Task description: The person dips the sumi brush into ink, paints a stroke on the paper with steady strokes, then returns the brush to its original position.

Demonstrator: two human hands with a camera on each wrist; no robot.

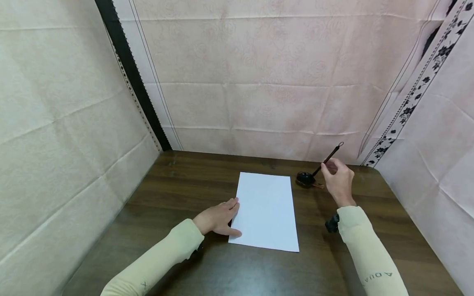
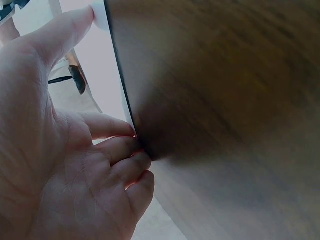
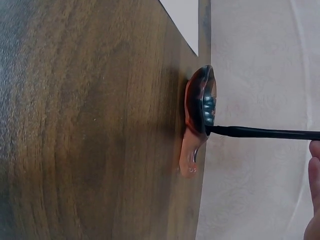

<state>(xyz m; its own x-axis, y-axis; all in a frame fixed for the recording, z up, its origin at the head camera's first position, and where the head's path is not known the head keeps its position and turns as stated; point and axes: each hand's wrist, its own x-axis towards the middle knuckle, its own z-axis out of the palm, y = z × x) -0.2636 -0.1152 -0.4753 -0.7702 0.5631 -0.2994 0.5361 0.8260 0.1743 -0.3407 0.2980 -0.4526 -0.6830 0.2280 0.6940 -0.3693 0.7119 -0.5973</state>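
Observation:
A blank white sheet of paper [image 1: 266, 211] lies on the wooden table. My left hand [image 1: 219, 218] rests flat on its left edge, thumb and fingers spread. To the right of the sheet, my right hand [image 1: 338, 181] pinches the dark handle of a brush [image 1: 328, 158] with a loop at its top. The brush slants down into a small dish of black ink [image 1: 305, 179], which hides its tip. In the right wrist view the dish [image 3: 199, 97] has a brownish translucent wall and a short curved handle [image 3: 189, 155]; the fingers [image 3: 314, 175] show at the right edge.
Brown wood grain covers the table [image 1: 166, 230]. Pale cloth hangs behind it [image 1: 259, 82] and along the left [image 1: 74, 144] and right [image 1: 437, 164] sides. The ink dish stands near the table's back edge, just beyond the paper's upper right corner.

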